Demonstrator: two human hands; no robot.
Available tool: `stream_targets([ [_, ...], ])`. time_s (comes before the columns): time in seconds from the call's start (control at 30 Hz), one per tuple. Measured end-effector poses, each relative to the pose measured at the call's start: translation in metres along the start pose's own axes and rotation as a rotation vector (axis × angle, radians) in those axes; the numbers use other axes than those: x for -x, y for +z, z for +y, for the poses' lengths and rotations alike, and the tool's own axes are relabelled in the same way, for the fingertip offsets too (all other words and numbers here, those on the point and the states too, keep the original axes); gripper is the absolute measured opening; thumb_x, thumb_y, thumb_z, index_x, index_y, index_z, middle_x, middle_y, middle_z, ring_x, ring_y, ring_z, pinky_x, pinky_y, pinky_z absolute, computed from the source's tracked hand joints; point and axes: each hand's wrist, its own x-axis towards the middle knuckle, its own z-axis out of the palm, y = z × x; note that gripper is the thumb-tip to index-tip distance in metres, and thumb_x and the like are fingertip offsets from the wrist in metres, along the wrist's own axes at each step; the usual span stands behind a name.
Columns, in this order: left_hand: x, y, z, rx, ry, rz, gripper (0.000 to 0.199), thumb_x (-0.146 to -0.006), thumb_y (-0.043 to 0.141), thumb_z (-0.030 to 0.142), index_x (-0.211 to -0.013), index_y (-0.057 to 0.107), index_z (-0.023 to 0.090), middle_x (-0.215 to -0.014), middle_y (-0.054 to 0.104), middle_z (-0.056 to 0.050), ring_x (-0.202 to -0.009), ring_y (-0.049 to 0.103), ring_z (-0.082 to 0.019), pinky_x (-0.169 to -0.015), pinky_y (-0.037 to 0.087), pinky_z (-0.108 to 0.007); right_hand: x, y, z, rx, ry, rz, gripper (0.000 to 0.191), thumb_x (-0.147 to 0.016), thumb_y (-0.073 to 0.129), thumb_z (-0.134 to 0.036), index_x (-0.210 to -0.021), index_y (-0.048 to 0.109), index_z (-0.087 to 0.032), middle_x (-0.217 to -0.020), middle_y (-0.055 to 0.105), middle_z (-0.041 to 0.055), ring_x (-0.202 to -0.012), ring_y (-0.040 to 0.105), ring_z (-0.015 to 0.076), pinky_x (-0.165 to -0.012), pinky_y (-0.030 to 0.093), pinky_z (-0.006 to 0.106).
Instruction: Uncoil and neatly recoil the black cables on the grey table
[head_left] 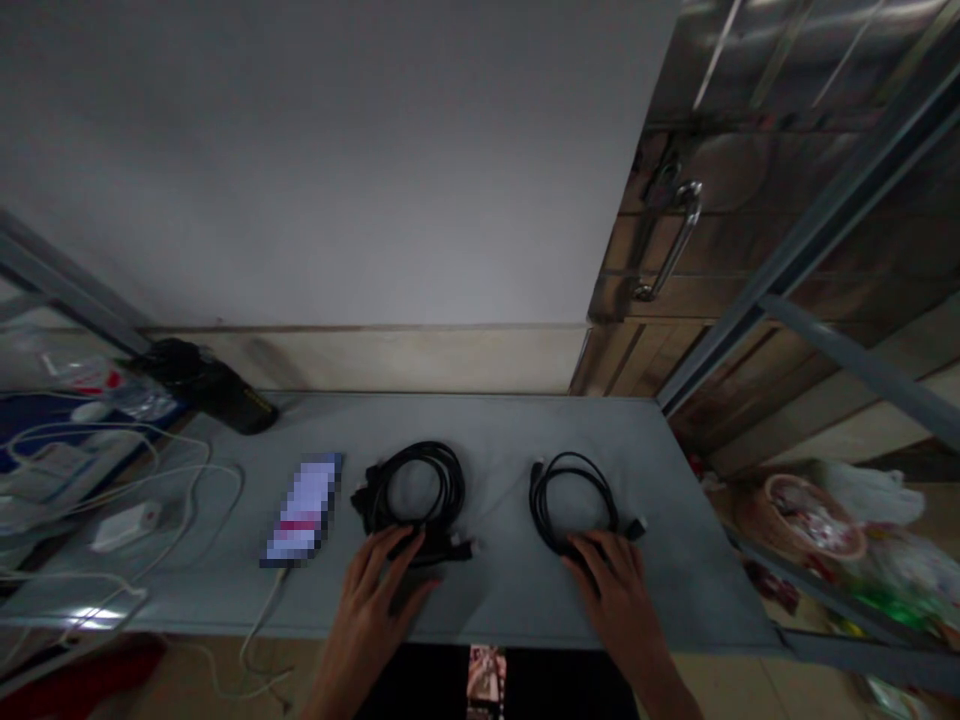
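Note:
My left hand (373, 604) lies with spread fingers on the front of a coiled black cable (450, 490), which has a dark bundled section and plug ends near my fingertips. My right hand (606, 590) rests on the near edge of a smaller coiled black cable (592, 480), whose black plug sticks out just past my fingers. Both coils lie flat on a grey tabletop (510, 600), apart from each other. Neither hand visibly grips a coil, and my fingers hide part of each.
To the left of the coils lies a phone (304, 510) with a pixelated screen and a white cable attached. Further left are a white charger (126, 526), tangled white cables (202, 490) and a black bottle (206, 385). A steel door handle (675, 240) and metal frame bars stand at the right.

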Motion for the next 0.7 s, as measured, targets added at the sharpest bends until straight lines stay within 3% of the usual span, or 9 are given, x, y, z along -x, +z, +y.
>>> stream_targets([
  [0.2, -0.013, 0.016, -0.022, 0.079, -0.093, -0.002, 0.036, -0.109, 0.066, 0.058, -0.132, 0.079, 0.034, -0.131, 0.074, -0.009, -0.142, 0.067, -0.037, -0.117, 0.06, -0.057, 0.0, 0.0, -0.002, 0.014, 0.052, 0.022, 0.024, -0.119, 0.053, -0.04, -0.117, 0.07, -0.023, -0.111, 0.075, 0.0106, -0.103, 0.071, 0.0305, -0.099, 0.055, 0.053],
  [0.37, -0.024, 0.023, -0.024, 0.141, -0.17, -0.051, 0.046, -0.109, 0.064, 0.06, -0.146, 0.071, 0.033, -0.134, 0.075, -0.01, -0.143, 0.066, -0.038, -0.121, 0.056, -0.06, 0.005, 0.005, 0.003, -0.013, 0.045, 0.038, 0.021, -0.119, 0.052, -0.035, -0.116, 0.069, -0.023, -0.102, 0.077, 0.0102, -0.095, 0.075, 0.0299, -0.095, 0.062, 0.053],
  [0.43, -0.027, 0.025, -0.026, 0.138, -0.18, -0.045, 0.046, -0.109, 0.063, 0.061, -0.143, 0.074, 0.033, -0.132, 0.076, -0.01, -0.141, 0.067, -0.039, -0.121, 0.056, -0.06, 0.01, 0.008, 0.005, -0.029, 0.036, 0.049, 0.021, -0.118, 0.054, -0.035, -0.118, 0.07, -0.023, -0.102, 0.079, 0.0112, -0.095, 0.077, 0.0307, -0.092, 0.065, 0.053],
  [0.57, -0.035, 0.029, -0.029, 0.117, -0.172, -0.016, 0.045, -0.109, 0.062, 0.062, -0.138, 0.077, 0.032, -0.127, 0.075, -0.009, -0.135, 0.07, -0.037, -0.127, 0.049, -0.065, 0.022, 0.012, 0.007, -0.039, 0.038, 0.089, 0.026, -0.118, 0.053, -0.036, -0.126, 0.071, -0.019, -0.106, 0.081, 0.0155, -0.097, 0.081, 0.0338, -0.088, 0.069, 0.054],
  [0.7, -0.049, 0.024, -0.017, 0.11, -0.099, 0.069, 0.035, -0.109, 0.067, 0.051, -0.138, 0.076, 0.032, -0.122, 0.075, -0.007, -0.124, 0.072, -0.033, -0.132, 0.042, -0.066, 0.032, 0.012, 0.01, -0.048, 0.069, 0.113, 0.023, -0.116, 0.057, -0.033, -0.122, 0.076, -0.021, -0.108, 0.083, 0.0153, -0.097, 0.083, 0.034, -0.088, 0.071, 0.053],
])
